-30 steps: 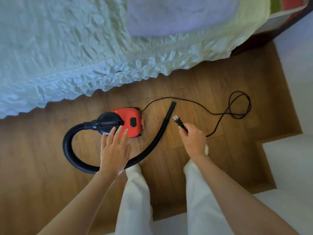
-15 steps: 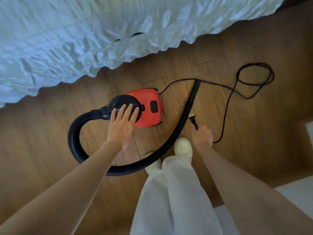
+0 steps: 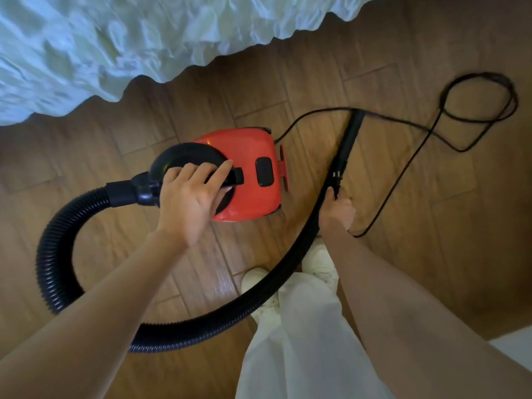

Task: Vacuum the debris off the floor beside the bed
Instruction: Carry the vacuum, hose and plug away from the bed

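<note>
A small red vacuum cleaner (image 3: 250,174) with a black front sits on the wooden floor (image 3: 86,156) beside the bed. My left hand (image 3: 190,197) curls its fingers round the black carry handle (image 3: 234,180) on top of it. A black ribbed hose (image 3: 57,254) loops from the front round to a narrow black nozzle (image 3: 349,139) lying on the floor. My right hand (image 3: 336,210) grips the power plug (image 3: 336,180), whose prongs point away from me. The black cord (image 3: 403,180) trails from this hand to a loose coil at the right.
The bed with a crinkled pale cover (image 3: 129,38) fills the upper left. Cord loops (image 3: 483,99) lie on the floor at the far right. My white trouser legs (image 3: 302,341) and pale shoes (image 3: 259,286) are at the bottom centre, under the hose. A pale surface edge (image 3: 515,347) shows bottom right.
I have bent down closer to the floor. My left hand went from hovering open over the vacuum cleaner to gripping its handle. My right hand kept hold of the plug.
</note>
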Tool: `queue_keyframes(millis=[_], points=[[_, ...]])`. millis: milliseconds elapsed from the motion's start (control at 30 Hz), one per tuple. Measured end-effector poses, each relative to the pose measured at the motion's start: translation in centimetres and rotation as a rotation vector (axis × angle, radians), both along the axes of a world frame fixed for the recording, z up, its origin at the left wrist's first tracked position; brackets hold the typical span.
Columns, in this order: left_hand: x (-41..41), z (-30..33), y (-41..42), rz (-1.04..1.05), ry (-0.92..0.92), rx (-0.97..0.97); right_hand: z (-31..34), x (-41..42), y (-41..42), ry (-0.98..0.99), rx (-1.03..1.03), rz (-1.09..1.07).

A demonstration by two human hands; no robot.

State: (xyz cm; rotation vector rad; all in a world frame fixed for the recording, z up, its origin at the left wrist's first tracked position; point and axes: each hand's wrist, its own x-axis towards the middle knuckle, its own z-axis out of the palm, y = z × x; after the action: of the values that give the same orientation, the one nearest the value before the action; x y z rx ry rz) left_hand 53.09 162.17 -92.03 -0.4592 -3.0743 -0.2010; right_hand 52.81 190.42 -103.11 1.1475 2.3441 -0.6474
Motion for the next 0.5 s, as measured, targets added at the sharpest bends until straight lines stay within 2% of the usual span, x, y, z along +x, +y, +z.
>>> queue_keyframes(millis=[300,400,500], points=[[-0.1,-0.6,-0.2,-0.032,0.040,0.012,-5.5,0.2,0.0,-0.191,-0.043,0.017],[-0.2,-0.5,-0.2,-0.051,0.060,0.008,-5.8,0.6,-0.1,-0.160,-0.031,0.040],[-0.3,-0.3,-0.2,-0.057,0.042,-0.018,-3.4,0.6,-1.0,-0.044,-0.027,0.020]])
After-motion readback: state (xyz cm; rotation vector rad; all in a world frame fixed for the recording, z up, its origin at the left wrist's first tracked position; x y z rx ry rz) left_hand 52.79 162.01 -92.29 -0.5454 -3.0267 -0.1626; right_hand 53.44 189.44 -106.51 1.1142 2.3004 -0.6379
